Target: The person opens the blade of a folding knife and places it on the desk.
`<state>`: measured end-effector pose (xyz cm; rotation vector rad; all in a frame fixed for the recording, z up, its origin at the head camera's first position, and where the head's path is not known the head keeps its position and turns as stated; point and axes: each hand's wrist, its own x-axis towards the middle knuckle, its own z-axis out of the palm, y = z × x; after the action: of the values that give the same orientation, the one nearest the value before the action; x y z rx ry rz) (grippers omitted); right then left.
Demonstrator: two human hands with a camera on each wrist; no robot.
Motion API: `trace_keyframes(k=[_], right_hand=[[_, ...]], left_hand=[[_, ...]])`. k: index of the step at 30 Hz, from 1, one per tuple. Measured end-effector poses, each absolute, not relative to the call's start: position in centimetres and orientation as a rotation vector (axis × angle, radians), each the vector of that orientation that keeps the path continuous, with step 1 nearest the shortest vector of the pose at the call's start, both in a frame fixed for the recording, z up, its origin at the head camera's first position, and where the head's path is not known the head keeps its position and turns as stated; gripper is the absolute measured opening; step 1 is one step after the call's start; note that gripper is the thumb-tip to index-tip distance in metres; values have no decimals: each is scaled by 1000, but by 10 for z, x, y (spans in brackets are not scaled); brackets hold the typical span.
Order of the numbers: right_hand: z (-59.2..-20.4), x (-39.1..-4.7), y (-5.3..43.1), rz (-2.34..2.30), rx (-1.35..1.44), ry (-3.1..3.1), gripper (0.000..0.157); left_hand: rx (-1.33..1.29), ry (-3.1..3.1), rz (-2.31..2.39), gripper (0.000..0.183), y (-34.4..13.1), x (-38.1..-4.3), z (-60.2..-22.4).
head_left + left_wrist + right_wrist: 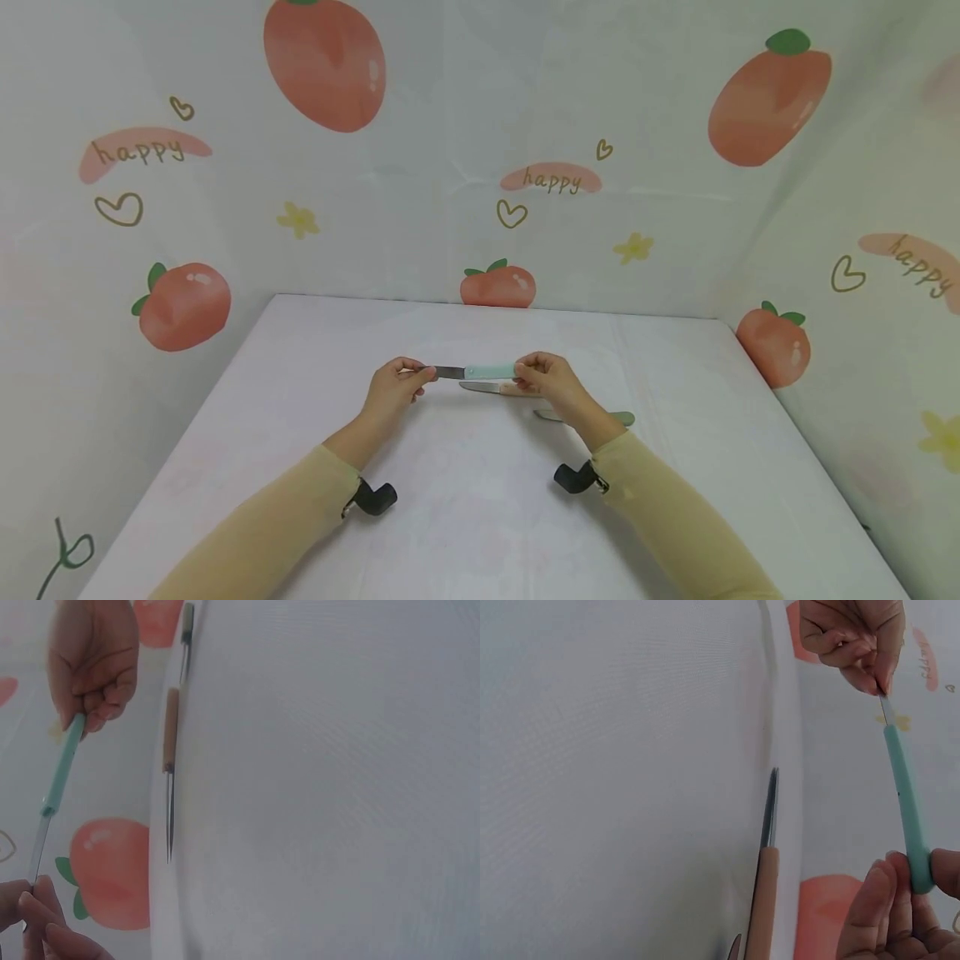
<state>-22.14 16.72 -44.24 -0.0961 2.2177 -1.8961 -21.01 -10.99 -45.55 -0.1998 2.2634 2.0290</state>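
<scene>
A small knife with a mint-green handle [489, 372] is held level above the table between both hands. My left hand [392, 388] pinches the metal blade [450, 372] near its tip between thumb and fingers. At the other side my right hand [553, 382] pinches the butt end of the handle, as the right wrist view shows with the mint knife handle [908, 802]. Behind the right hand lies a knife with a light wooden-coloured handle [171, 731], its blade pointing left. A knife with a darker green handle [622, 417] lies nearer, partly hidden by the right wrist.
A white cloth-covered table [465, 517] spreads under the hands. Its back edge meets a white backdrop [420, 167] printed with red fruit, hearts and "happy". Dark wrist cameras sit at both cuffs, close over the table.
</scene>
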Motion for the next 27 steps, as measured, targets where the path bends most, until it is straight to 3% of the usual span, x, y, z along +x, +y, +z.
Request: trace_keyframes(k=[18,27], right_hand=[[-449,-218,168,-1575,-187,2335,17],[-452,-215,160,-1407,-199,2424,14]], left_hand=[[-90,2231,1825,24,-132,-205,-465],[-167,2296,1637,22,-139,-207,-466]])
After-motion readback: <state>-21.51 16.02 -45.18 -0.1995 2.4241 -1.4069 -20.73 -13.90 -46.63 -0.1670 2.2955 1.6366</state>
